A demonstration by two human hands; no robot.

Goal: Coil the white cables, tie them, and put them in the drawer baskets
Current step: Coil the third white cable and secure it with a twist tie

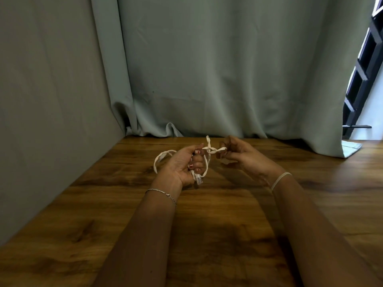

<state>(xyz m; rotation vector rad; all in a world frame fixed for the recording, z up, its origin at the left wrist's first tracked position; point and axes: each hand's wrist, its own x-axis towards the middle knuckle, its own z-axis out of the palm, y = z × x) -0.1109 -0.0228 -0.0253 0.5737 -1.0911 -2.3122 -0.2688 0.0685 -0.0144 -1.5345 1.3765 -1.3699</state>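
My left hand (183,165) grips a coiled flat white cable (163,155) above the wooden table (207,235); loops stick out to its left and a clear plug (198,180) hangs below the palm. A loose end of the same cable crosses into a small knot-like loop (210,149) between the hands. My right hand (240,155) pinches that end with curled fingers. No drawer or basket is in view.
A grey-green curtain (207,79) hangs along the table's far edge, and a grey wall (51,100) closes the left side. A black ladder-like frame (360,75) stands at the far right. A rubber band sits on my right wrist (279,180).
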